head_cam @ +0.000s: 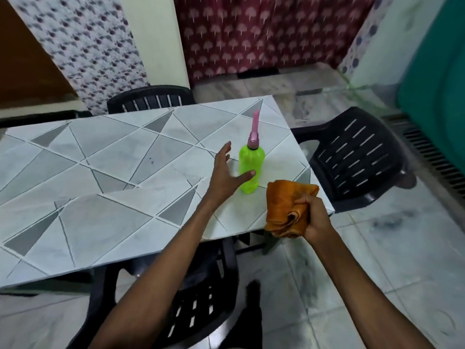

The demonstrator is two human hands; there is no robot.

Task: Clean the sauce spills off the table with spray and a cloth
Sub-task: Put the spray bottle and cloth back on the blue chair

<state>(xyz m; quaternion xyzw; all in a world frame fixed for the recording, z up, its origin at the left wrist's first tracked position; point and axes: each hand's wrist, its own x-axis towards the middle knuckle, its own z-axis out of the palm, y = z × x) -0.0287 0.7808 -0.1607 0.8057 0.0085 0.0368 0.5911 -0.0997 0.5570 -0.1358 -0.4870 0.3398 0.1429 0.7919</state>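
Reaching with spread fingers, the left hand [224, 172] could tip the upright spray bottle [251, 170] just beside its thumb on the bench [100, 172], while the right hand [315, 217] grips the cloth [286, 207].

The scene is seen through one wide-angle view, worn on the head, directed forward and steeply down. The table [105, 172] is seen from above its near right corner, close by, with both forearms entering from the bottom edge. Straight lines are bent near the borders, and no second view is given.
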